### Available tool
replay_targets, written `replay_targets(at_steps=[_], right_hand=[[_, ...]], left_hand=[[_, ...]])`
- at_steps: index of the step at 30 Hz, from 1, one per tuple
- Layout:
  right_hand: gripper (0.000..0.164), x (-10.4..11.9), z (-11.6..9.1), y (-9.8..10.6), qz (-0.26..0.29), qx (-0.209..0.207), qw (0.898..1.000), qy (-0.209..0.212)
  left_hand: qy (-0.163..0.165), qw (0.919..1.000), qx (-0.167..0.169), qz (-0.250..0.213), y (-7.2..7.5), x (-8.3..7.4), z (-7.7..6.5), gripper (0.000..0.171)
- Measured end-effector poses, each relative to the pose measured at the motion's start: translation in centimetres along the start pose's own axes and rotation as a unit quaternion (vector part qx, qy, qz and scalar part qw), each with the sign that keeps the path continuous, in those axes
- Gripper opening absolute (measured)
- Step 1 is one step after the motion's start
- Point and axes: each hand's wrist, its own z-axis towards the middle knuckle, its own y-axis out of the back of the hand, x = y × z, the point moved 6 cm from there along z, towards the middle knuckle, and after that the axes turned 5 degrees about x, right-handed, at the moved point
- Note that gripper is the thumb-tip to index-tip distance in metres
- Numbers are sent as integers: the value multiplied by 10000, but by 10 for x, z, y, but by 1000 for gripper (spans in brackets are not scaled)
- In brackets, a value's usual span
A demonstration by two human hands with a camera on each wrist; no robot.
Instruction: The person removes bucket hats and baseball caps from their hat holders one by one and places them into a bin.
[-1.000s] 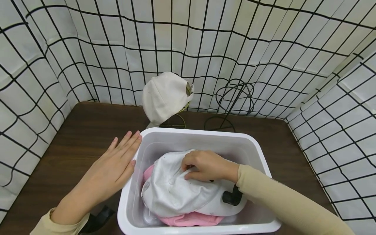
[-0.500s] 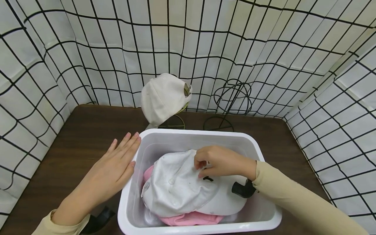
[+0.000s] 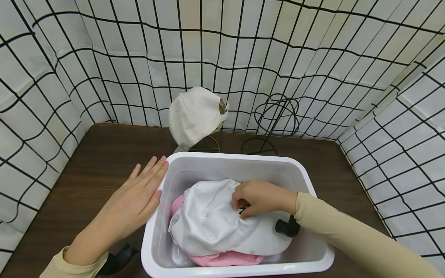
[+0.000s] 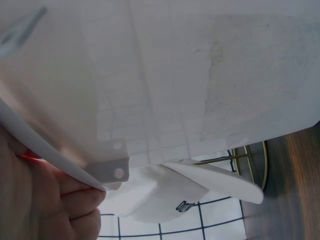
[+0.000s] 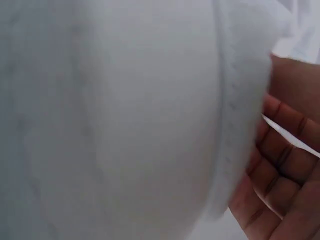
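A white baseball cap (image 3: 208, 216) with a small black mark on its front lies in a white plastic tub (image 3: 229, 156), over a pink cloth item (image 3: 226, 259). My right hand (image 3: 260, 197) has its fingers and thumb curled at the cap's front, pinching it by the black mark. In the right wrist view the cap's white brim (image 5: 160, 120) fills most of the picture and covers part of the curled fingers (image 5: 280, 145). My left hand (image 3: 135, 193) lies with straight fingers along the tub's left rim.
Behind the tub another white cap (image 3: 196, 116) sits on a wire stand (image 3: 215, 143). A black wire stand (image 3: 278, 114) rises to its right. Black wire grid with white sheeting (image 3: 222, 50) closes in the brown table (image 3: 118, 146) at the back and sides.
My right hand has moved right across the cap toward its brim, then settled a little lower at the black mark. The cap's crown stands slightly fuller. My left hand keeps its place.
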Motion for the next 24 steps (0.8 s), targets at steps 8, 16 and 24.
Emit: replay_targets(at_steps=[8, 16, 24], right_hand=[[17, -2, 6, -11, -136, 252, 9990, -345], [15, -2, 2, 3, 222, -91, 9993, -272], [16, 4, 0, 29, 389, -769, 9963, 31]], left_hand=[[8, 10000, -15, -43, 0, 1, -1, 54], [67, 9999, 87, -115, -2, 1, 1, 56], [61, 9999, 72, -109, -1, 2, -1, 56]])
